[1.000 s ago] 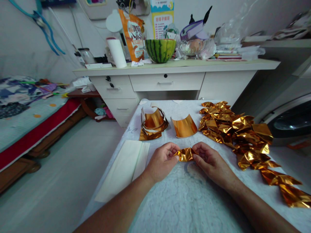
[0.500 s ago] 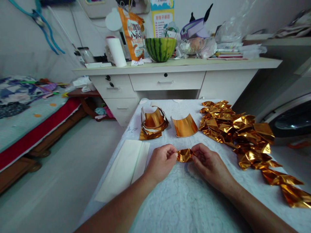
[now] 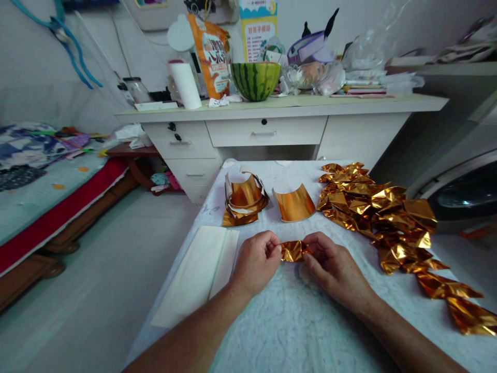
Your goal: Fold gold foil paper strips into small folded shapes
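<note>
A small folded piece of gold foil paper (image 3: pixel 293 251) is stretched between my hands above the cloth-covered table. My left hand (image 3: pixel 259 259) pinches its left end between thumb and fingers. At the other end, the thumb and fingertips of my right hand (image 3: pixel 330 261) close on the foil. Just beyond lies a single curved gold sheet (image 3: pixel 295 203), with a stack of curled gold sheets (image 3: pixel 245 197) to its left. White folded paper (image 3: pixel 194 274) rests beside my left forearm. Many crumpled gold foil pieces (image 3: pixel 373 207) are heaped on the right.
The table (image 3: pixel 272 331) has a pale patterned cloth. Behind it stands a white desk (image 3: pixel 267 129) holding a watermelon half (image 3: pixel 255 80), an orange pouch (image 3: pixel 212 57) and a white roll (image 3: pixel 185 83). A bed (image 3: pixel 58 207) is on the left, a washing machine (image 3: pixel 466 181) on the right.
My right hand's fingers have loosened slightly and shifted at the foil's right end. The left hand keeps its pinch; the view has tilted a little.
</note>
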Available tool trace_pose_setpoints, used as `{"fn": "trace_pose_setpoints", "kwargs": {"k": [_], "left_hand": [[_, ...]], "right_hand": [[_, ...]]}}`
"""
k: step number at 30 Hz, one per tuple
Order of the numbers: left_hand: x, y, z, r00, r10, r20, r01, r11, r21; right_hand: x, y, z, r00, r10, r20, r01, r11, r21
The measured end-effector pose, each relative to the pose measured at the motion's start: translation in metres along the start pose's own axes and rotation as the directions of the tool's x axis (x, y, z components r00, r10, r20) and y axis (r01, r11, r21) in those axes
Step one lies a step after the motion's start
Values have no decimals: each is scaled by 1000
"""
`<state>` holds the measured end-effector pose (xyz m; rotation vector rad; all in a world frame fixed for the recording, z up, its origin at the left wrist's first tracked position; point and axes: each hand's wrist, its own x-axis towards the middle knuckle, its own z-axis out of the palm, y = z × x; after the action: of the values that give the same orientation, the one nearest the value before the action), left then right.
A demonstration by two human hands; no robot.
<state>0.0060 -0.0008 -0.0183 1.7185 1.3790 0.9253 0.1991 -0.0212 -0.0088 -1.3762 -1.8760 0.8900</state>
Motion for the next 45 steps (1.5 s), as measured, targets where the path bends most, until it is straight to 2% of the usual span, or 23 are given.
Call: {"fn": "trace_pose_setpoints", "kwargs": {"k": [7,11,18,23,26,29,32,36,40,45], "left_hand": [[1,-3,-3,1000,-13,0,13,1000,12],[1,-2,-3,999,-33,12,33,999,7],[2,2,-8,999,-28,34,31,993,-117],[4,0,-10,996,-90,8,89,966,-241],[4,-2,-9,995,-95,7,94,965,-244],[5,-3,-9,996,-85,7,84,973,-215],[5,-4,-8,997,-77,4,77,980,-184],[4,-4,-8,997,-79,16,81,985,-153],[4,-4,-7,998,-50,36,54,991,-122],[4,-4,-5,998,-47,42,51,991,-121]], "right_hand": [[-2,-3,-12,975,-222,-7,221,972,-82],[3,-1,-15,950,-310,38,313,946,-85],[7,2,-19,961,-270,63,276,955,-110],[10,6,-23,969,-241,48,244,966,-82],[13,12,-27,965,-261,-16,258,961,-96],[14,17,-32,952,-244,-182,220,965,-145],[14,20,-40,900,-162,-404,111,983,-146],[13,22,-50,783,33,-621,-47,999,-7],[16,27,-56,688,144,-711,-108,990,96],[19,30,-60,633,196,-749,-128,981,149]]}}
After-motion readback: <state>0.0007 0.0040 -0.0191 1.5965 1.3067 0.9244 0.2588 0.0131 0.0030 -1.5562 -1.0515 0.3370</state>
